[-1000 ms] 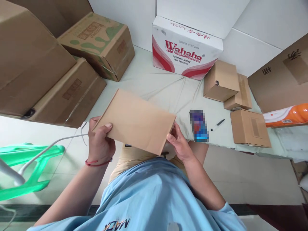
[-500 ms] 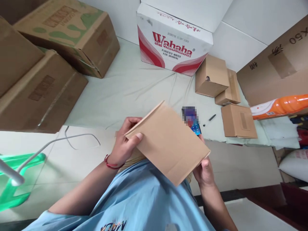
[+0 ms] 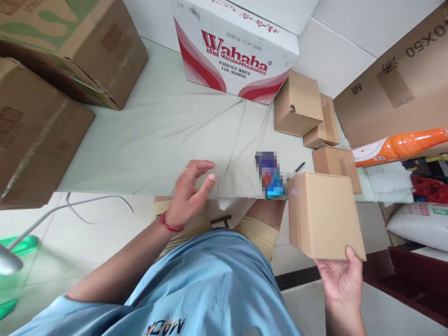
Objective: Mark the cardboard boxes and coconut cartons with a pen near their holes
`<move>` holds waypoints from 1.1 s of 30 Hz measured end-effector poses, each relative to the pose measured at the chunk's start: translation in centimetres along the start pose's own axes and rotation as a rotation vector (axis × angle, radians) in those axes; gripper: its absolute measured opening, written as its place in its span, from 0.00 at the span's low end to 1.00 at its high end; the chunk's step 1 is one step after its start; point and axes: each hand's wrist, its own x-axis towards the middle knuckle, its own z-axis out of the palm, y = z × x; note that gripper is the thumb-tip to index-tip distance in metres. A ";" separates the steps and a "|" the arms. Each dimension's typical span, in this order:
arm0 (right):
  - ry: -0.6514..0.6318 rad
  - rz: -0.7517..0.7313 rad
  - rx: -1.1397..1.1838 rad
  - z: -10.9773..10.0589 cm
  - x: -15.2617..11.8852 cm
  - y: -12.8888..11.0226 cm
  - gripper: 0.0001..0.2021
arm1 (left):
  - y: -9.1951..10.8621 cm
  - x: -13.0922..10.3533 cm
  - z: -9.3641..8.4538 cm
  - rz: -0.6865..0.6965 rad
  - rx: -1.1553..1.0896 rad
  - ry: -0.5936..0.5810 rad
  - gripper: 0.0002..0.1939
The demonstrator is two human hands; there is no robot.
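A plain brown cardboard box (image 3: 324,217) is held up at the right by my right hand (image 3: 343,275). The thumb lies along the lower front edge and the other fingers are under the box, partly hidden. My left hand (image 3: 192,191) is empty, its thumb and fingers apart, just over the front edge of the cloth-covered table (image 3: 168,135). Between the hands, a phone (image 3: 271,177) lies on the cloth, its screen blurred out. A dark pen (image 3: 297,169) lies right of the phone, partly covered by the held box.
Three small cardboard boxes (image 3: 297,102) stand at the table's right, by an orange bottle (image 3: 402,145). A white Wahaba-style water carton (image 3: 234,56) is at the back. Large cartons (image 3: 35,135) fill the left. A grey cable (image 3: 52,217) hangs by a green stool (image 3: 21,247).
My left hand has let go of the cardboard box. My right hand has carried the box to the right and turned it. The view has shifted slightly to the right.
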 end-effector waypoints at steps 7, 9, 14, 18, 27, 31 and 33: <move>0.025 0.151 0.090 2.0 1.1 0.1 0.36 | -6.3 0.2 -6.1 0.020 0.465 0.272 0.13; 0.011 0.168 0.087 3.2 2.6 -0.2 0.39 | -6.9 0.4 -6.2 0.035 0.516 0.269 0.12; -0.030 0.171 0.052 5.8 6.5 -1.2 0.39 | -6.7 0.6 -4.6 0.029 0.729 0.207 0.10; -0.088 0.069 0.033 6.8 9.0 -1.5 0.40 | -6.7 0.6 -4.6 0.034 0.764 0.190 0.10; 0.148 -0.649 -0.446 7.4 9.4 -3.8 0.35 | -6.5 3.4 -4.7 -0.041 0.757 0.134 0.18; 0.066 -1.213 -0.669 11.3 8.8 -8.1 0.21 | -6.6 3.2 -4.5 -0.021 0.724 0.199 0.19; -0.166 -1.424 -0.932 15.0 9.2 -10.1 0.15 | -6.7 3.0 -4.5 0.011 0.745 0.209 0.19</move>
